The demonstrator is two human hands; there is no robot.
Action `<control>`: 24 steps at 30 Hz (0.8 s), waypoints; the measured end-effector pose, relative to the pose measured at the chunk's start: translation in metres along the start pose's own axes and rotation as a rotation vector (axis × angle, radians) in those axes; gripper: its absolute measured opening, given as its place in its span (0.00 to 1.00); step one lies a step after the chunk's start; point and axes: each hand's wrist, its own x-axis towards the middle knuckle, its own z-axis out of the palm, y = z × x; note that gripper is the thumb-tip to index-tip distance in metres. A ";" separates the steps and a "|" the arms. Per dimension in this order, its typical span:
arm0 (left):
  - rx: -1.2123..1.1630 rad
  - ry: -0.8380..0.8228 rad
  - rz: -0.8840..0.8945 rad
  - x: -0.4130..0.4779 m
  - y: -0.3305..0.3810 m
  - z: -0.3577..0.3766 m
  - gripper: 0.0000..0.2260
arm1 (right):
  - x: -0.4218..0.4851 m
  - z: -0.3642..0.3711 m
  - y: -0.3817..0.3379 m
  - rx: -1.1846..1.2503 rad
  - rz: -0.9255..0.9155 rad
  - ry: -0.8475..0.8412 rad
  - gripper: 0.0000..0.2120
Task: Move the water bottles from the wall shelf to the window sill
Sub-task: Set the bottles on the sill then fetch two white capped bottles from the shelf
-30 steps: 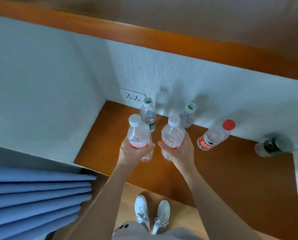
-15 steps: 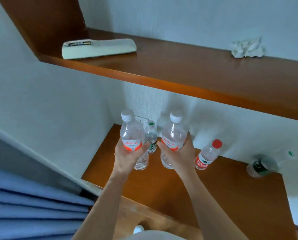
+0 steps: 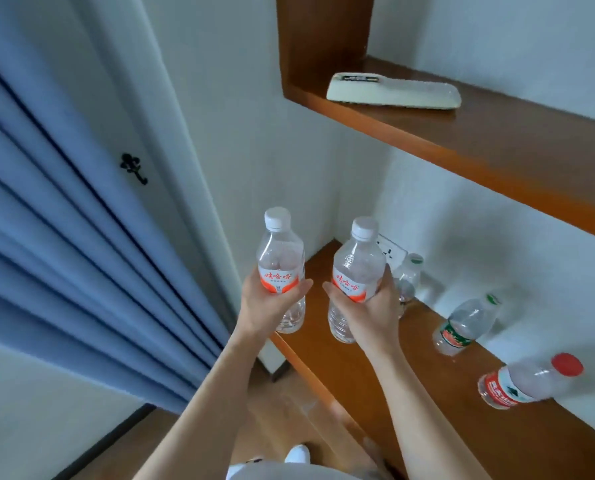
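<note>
Hands are each gripping one upright white-capped water bottle around its red label: the left hand (image 3: 268, 303) is holding the left bottle (image 3: 280, 268), the right hand (image 3: 368, 306) the right bottle (image 3: 355, 278), both lifted clear of the lower wall shelf (image 3: 375, 372). Three more bottles are standing on that shelf: a green-capped bottle (image 3: 408, 275) by the wall socket (image 3: 391, 249), a second green-capped bottle (image 3: 467, 323), and a red-capped bottle (image 3: 528, 381). Blue curtain (image 3: 64, 254) is hanging at left; a pale case (image 3: 393, 91) is lying on the upper shelf (image 3: 497, 143).
</note>
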 end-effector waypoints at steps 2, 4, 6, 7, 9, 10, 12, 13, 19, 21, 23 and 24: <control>-0.002 0.092 -0.014 -0.015 -0.001 -0.019 0.15 | -0.005 0.014 -0.002 0.023 -0.018 -0.103 0.34; -0.001 0.200 -0.050 -0.035 -0.004 -0.037 0.20 | -0.013 0.029 -0.008 0.017 -0.052 -0.209 0.31; -0.013 0.327 -0.090 -0.060 -0.007 -0.058 0.23 | -0.027 0.047 -0.010 0.021 -0.082 -0.299 0.29; -0.005 0.376 -0.105 -0.069 -0.009 -0.064 0.21 | -0.033 0.051 -0.010 0.030 -0.079 -0.328 0.28; 0.021 0.512 -0.145 -0.099 -0.012 -0.082 0.17 | -0.053 0.071 -0.010 0.062 -0.069 -0.453 0.29; 0.017 0.574 -0.162 -0.115 -0.013 -0.089 0.16 | -0.064 0.079 -0.010 0.070 -0.058 -0.513 0.30; 0.021 0.694 -0.189 -0.148 -0.017 -0.104 0.15 | -0.088 0.096 -0.013 0.083 -0.046 -0.634 0.30; 0.021 0.754 -0.201 -0.164 -0.020 -0.111 0.16 | -0.101 0.104 -0.017 0.090 -0.046 -0.695 0.30; 0.048 1.082 -0.263 -0.257 -0.023 -0.146 0.17 | -0.168 0.148 -0.034 0.074 -0.109 -0.947 0.25; 0.076 1.174 -0.276 -0.285 -0.021 -0.156 0.18 | -0.190 0.162 -0.041 0.082 -0.129 -1.024 0.26; 0.088 1.245 -0.295 -0.310 -0.021 -0.165 0.19 | -0.211 0.176 -0.045 0.093 -0.127 -1.102 0.26; 0.089 1.276 -0.305 -0.322 -0.022 -0.170 0.20 | -0.221 0.183 -0.046 0.090 -0.131 -1.134 0.27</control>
